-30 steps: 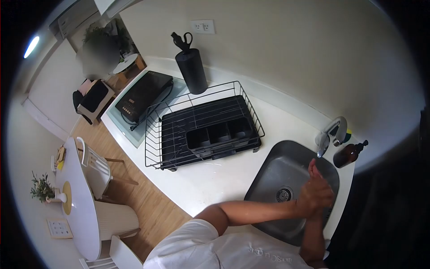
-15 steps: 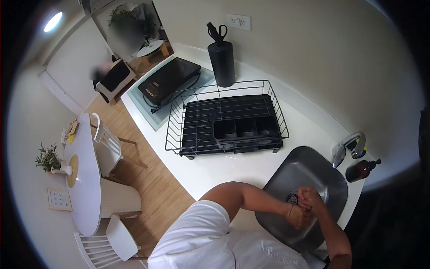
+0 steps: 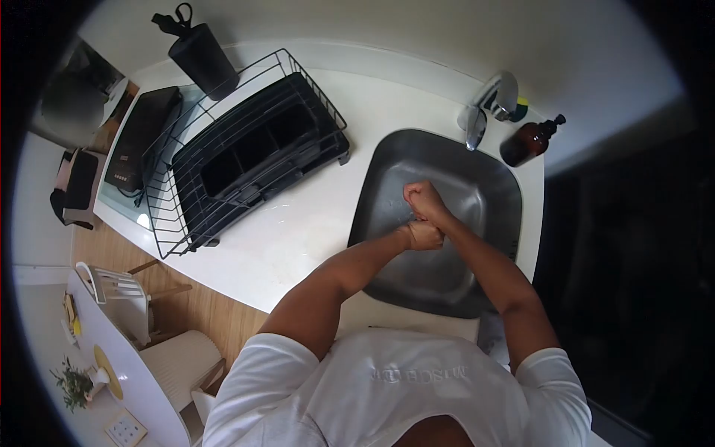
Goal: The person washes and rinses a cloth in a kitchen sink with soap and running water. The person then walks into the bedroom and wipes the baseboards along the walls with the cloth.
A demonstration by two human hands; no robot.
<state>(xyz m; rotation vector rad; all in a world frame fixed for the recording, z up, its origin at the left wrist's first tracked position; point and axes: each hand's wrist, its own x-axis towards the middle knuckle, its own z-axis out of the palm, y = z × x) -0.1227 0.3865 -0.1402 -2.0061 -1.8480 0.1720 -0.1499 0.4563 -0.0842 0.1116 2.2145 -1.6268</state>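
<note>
Both hands are over the grey metal sink point(image 3: 465, 272), touching each other. My left hand point(image 3: 426, 235) comes in from the left, its fingers closed around my right wrist. Just above it, my right hand point(image 3: 423, 200) is curled into a loose fist, with nothing visible in it. The silver faucet point(image 3: 474, 128) stands beyond the sink's far edge. To its right is a brown pump bottle point(image 3: 526, 143), and a yellow and green item point(image 3: 520, 109) sits partly hidden behind the faucet.
A black wire dish rack point(image 3: 257, 153) stands on the white counter point(image 3: 287, 242), left of the sink. Behind it are a black holder point(image 3: 203, 61) with scissors and a black cooktop point(image 3: 143, 134). A white table point(image 3: 141, 380) and chair point(image 3: 123, 298) are at the lower left.
The view has turned and moved, bringing the sink nearer the middle. My hands were pressed together half a second ago; now my left hand is around my right wrist.
</note>
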